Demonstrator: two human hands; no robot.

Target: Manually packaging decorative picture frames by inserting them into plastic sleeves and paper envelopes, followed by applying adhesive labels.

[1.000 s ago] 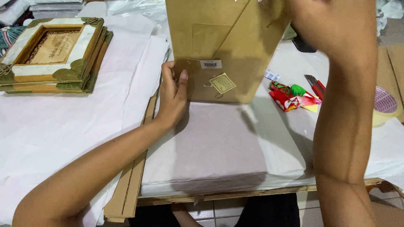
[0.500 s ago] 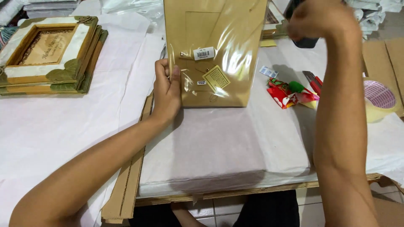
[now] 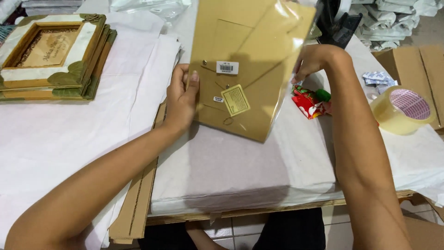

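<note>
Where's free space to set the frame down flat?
Bare paper stack in front of the frame, between left hand and right hand. Also white sheet below the stacked frames. Crowded right: red wrapper, tape roll.

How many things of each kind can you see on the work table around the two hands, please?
Brown board-backed frame in clear wrap, held by left hand and right hand: 1
Stack of decorated picture frames: 1
Roll of clear tape: 1
Red and green packet: 1
Stack of white paper sheets: 1
Total: 5
</note>
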